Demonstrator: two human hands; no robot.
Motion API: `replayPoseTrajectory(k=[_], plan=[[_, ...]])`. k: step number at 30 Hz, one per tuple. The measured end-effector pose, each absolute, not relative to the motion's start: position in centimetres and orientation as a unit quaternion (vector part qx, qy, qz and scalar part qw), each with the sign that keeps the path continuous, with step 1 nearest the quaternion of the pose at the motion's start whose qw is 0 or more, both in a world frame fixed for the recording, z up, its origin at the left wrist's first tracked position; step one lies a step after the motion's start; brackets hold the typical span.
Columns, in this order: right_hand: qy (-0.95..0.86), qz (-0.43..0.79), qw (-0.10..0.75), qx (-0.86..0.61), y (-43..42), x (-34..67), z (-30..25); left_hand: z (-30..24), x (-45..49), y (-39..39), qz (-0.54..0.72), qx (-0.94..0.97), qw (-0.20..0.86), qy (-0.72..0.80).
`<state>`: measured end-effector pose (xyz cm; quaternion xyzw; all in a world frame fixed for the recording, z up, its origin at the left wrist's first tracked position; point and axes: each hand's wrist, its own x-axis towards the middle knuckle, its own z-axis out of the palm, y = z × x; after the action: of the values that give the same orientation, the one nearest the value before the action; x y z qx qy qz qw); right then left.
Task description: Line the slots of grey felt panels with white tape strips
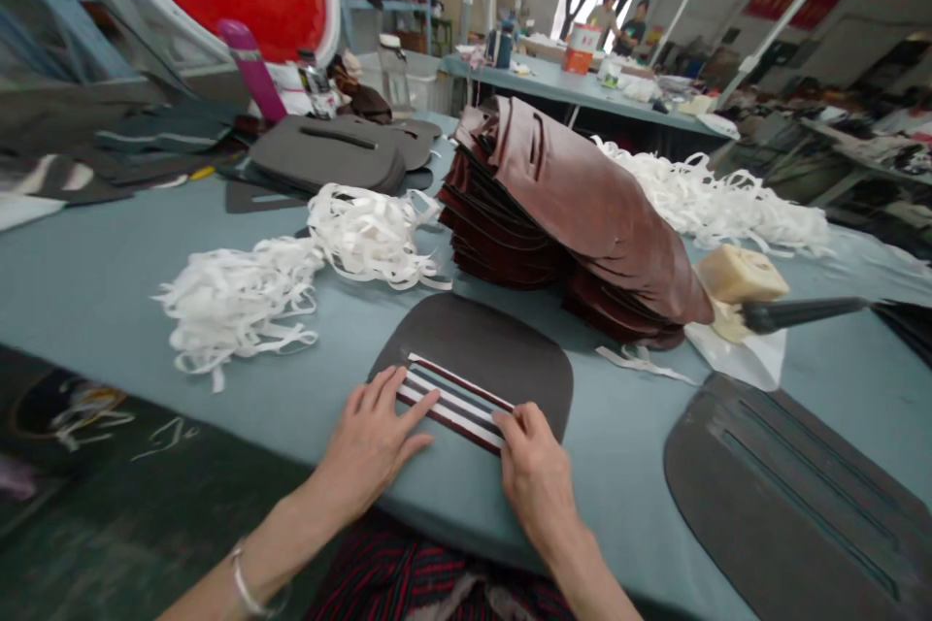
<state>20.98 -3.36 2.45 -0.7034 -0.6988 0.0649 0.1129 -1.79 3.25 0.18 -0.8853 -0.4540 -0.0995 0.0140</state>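
Observation:
Near the table's front edge lies a dark grey rounded panel (pixel 502 340) with a long slot framed by dark red edging. White strips run along the slot, and one white strip (pixel 466 414) lies on its near side. My left hand (pixel 371 441) rests with spread fingers on the panel and the left end of the strips. At the right end, my right hand (pixel 535 471) has its thumb and curled fingers closed on the near white strip. Just behind the panel stands a stack of brown leather pieces (pixel 582 184), the top one slotted and draped over the rest.
Tangled white strips (pixel 240 301) lie left, and another heap (pixel 728 204) behind the leather. To the right are a pale yellow block (pixel 743 272), a black-handled tool (pixel 801 312) and a slotted grey panel (pixel 808 495). Stacked dark panels (pixel 327 150) and a purple bottle (pixel 251 68) stand back left.

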Motion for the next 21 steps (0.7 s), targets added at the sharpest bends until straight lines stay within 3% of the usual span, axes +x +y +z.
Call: replayPoseTrajectory(k=[8, 15, 21], plan=[[-0.723, 0.103, 0.093, -0.677, -0.2, 20.2, 2.7, 0.2, -1.4, 5.4, -0.169, -0.853, -0.036, -0.493], [-0.692, 0.083, -0.038, -0.716, 1.4, 19.9, 3.6, -0.4, -1.4, 5.5, -0.266, -0.807, -0.093, -0.518], [-0.731, 0.045, -0.063, -0.678, 2.0, 19.6, 4.2, -0.6, -1.8, 5.7, -0.295, -0.792, -0.13, -0.519]])
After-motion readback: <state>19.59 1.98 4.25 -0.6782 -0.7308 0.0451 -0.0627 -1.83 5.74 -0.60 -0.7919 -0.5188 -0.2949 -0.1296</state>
